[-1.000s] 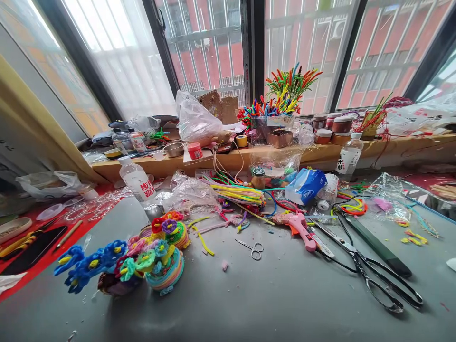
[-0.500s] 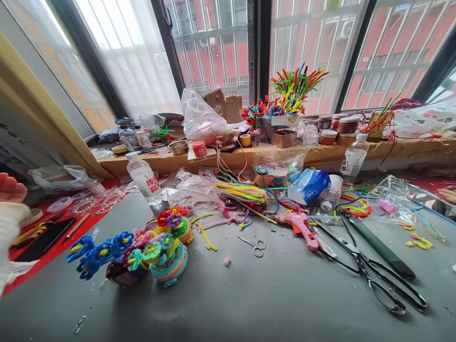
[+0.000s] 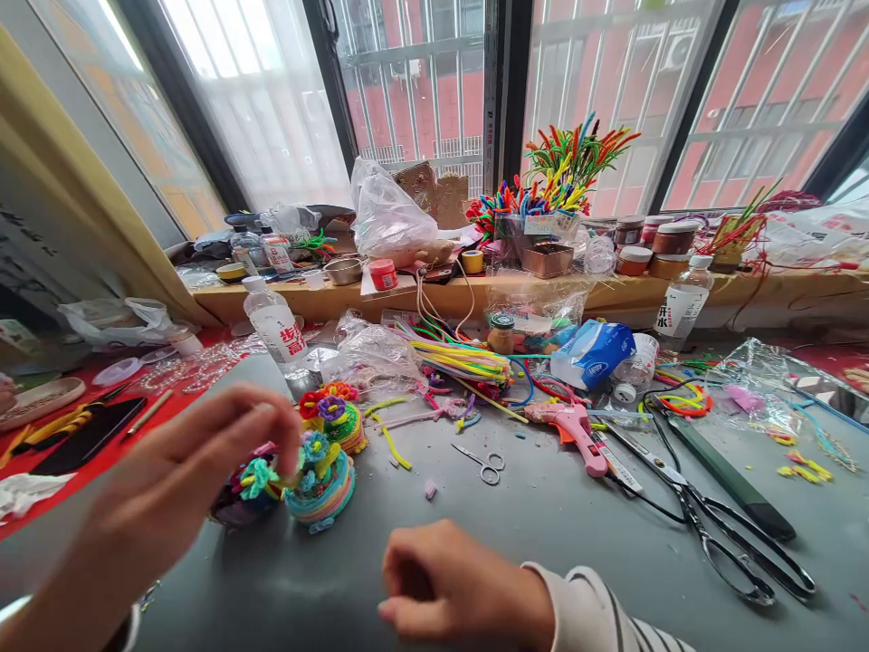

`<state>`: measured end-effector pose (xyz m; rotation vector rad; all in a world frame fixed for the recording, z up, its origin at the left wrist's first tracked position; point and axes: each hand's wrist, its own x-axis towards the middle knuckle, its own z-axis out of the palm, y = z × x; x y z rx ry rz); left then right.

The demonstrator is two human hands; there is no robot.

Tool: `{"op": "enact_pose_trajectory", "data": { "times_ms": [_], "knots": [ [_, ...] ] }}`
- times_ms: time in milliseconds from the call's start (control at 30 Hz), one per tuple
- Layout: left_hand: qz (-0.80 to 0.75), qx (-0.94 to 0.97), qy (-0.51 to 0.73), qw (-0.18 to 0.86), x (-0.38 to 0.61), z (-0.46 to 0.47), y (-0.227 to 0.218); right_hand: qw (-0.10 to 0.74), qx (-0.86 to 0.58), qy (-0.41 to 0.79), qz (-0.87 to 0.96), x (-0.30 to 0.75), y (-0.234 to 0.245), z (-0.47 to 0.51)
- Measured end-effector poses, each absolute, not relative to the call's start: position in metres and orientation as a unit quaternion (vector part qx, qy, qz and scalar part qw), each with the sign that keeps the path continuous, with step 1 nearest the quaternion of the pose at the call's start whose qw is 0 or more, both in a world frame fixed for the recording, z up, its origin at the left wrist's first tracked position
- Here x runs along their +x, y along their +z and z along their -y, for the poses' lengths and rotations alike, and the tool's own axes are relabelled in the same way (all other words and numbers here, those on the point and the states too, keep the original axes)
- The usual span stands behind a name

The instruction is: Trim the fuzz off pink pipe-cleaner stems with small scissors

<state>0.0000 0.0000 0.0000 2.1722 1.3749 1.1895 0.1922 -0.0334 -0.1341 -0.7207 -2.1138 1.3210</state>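
My left hand (image 3: 196, 462) reaches in from the lower left, fingers stretched and bent downward, holding nothing I can see. It hovers over or in front of the small pots of fuzzy pipe-cleaner flowers and hides part of them; whether it touches them I cannot tell. Teal flowers (image 3: 258, 478) show past its fingertips, beside a round striped pot (image 3: 322, 493) and red and purple blooms (image 3: 332, 407). At the bottom centre is my right hand (image 3: 462, 580), loosely curled with a gap between thumb and fingers and nothing visible inside. Small scissors (image 3: 487, 467) lie beyond it.
A pink glue gun (image 3: 577, 435), large black-handled shears (image 3: 720, 525) and a pipe-cleaner bundle (image 3: 468, 360) lie across the grey table. Water bottles stand at left (image 3: 275, 326) and right (image 3: 682, 299). A blue packet (image 3: 589, 353) is behind. Another person's hand (image 3: 5, 394) shows at the left edge.
Both my hands now show over the table, the left one covering the blue flowers. The pale-sleeved arm at the left edge has gone from its place. The view has shifted slightly.
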Motion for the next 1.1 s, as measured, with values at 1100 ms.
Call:
{"op": "enact_pose_trajectory", "data": {
  "times_ms": [1100],
  "knots": [
    [-0.559,0.821,0.11,-0.02,0.102,-0.108,-0.169,0.289,-0.574,0.069,0.763,0.238,-0.181,-0.071]
  ]
}}
